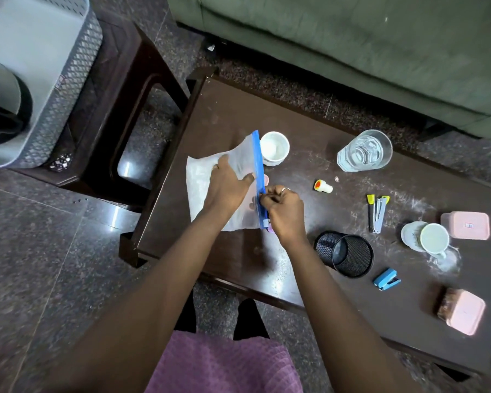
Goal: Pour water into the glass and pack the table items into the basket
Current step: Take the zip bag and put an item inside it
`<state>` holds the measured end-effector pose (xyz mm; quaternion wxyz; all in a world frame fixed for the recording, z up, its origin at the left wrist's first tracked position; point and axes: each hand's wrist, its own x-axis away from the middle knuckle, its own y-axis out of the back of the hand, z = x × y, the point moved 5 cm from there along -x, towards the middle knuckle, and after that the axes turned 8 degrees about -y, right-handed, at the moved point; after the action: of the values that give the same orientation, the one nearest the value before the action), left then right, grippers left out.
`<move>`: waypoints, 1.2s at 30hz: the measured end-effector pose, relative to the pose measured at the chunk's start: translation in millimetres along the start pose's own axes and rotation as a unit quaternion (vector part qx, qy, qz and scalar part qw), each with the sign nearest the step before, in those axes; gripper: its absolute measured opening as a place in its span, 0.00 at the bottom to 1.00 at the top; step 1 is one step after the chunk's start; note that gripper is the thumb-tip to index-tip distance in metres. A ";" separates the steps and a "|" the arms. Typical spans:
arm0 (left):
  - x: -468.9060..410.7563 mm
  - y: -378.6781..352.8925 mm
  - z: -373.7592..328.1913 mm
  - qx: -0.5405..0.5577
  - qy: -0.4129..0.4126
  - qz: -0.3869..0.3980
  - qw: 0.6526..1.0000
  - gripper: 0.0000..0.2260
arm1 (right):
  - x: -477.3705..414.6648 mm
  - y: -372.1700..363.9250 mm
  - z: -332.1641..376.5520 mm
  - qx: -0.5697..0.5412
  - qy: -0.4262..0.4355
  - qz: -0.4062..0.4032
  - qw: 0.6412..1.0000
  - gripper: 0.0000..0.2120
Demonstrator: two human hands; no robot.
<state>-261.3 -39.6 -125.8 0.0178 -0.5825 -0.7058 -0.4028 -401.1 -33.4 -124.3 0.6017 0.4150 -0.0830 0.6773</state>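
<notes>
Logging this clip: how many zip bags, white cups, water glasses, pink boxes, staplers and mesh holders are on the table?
Zip bag: 1
White cups: 2
Water glass: 1
Pink boxes: 2
Staplers: 2
Mesh holder: 1
Total: 9

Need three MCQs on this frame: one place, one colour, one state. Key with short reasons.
1. The basket stands: A on the table; B on the stool at the left; C on the sofa.
2. The zip bag's strip is: A red; B blue; C green.
3. The right hand: A lies flat on the table; B holds the glass; C pinches the strip.
Key: 1B, it sits on the dark stool; 2B, a blue edge runs along the bag; 3C, its fingers curl on the strip while the left hand presses the bag flat.
</notes>
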 end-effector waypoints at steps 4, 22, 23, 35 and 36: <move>9.0 -21.8 0.0 -0.028 0.014 0.086 0.996 0.29 | 1.3 0.7 -4.4 0.006 0.006 -0.010 1.000 0.04; 16.3 6.5 -28.1 -0.127 -0.069 0.003 0.990 0.12 | 18.0 -10.9 46.0 0.392 0.418 -0.039 0.819 0.11; 16.3 11.8 -26.3 -0.120 -0.070 0.003 0.990 0.11 | 15.8 -16.0 50.7 0.435 0.418 -0.004 0.798 0.10; -4.4 116.8 -28.7 -0.057 -0.199 -0.113 0.972 0.16 | 9.1 -87.8 106.6 0.712 0.271 0.151 0.630 0.17; -5.0 123.7 -28.9 -0.056 -0.214 -0.118 0.968 0.16 | 5.4 -84.8 105.2 0.719 0.213 0.163 0.641 0.16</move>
<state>-169.1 -61.1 -40.9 -0.2140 -0.5676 -0.7334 -0.3068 -277.0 -71.5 -86.1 -0.0048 0.5409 0.4945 0.6804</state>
